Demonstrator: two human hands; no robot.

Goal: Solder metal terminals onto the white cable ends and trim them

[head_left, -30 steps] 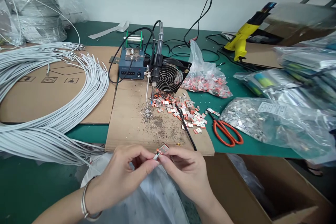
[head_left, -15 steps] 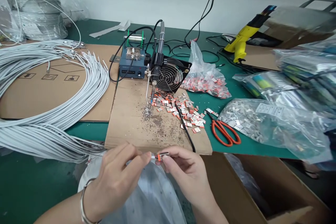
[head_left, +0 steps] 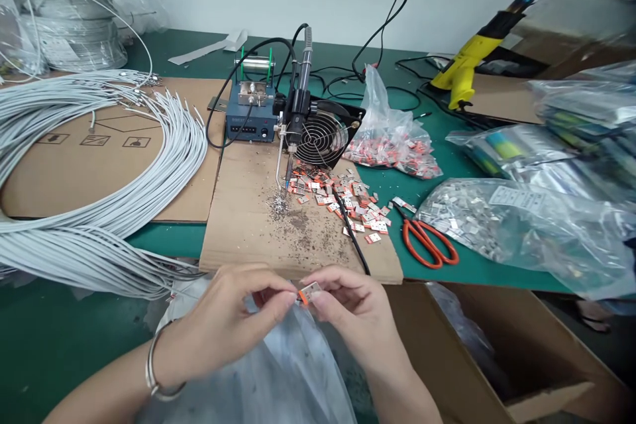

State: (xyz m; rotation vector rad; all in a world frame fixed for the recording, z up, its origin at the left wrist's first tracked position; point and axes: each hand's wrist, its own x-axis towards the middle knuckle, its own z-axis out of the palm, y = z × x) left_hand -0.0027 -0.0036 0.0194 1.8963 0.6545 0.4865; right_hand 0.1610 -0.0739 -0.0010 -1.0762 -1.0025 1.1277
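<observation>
My right hand [head_left: 350, 308] pinches a small metal USB connector [head_left: 311, 289] with an orange plastic end, between thumb and fingertips. The connector's flat metal face is turned up toward me. Just left of it, my left hand [head_left: 238, 311] is closed in a pinch at the orange end, on a cable end that the fingertips now almost fully hide. Both hands are in front of the cardboard sheet [head_left: 238, 238], over a pale plastic sheet or bag [head_left: 278, 371].
A soldering iron [head_left: 299, 119] stands tip-down beside its blue station [head_left: 251, 122] and a fan [head_left: 318, 142]. Loose connectors [head_left: 365, 215] lie right of the tip. Bundled grey cables [head_left: 163, 165] fill the left, red-handled scissors [head_left: 430, 245] and bagged parts [head_left: 462, 218] the right.
The connector has turned so that its broad face shows. My left fingertips have come closer to its orange end, covering the short stretch of light cable that showed before. The view has shifted slightly.
</observation>
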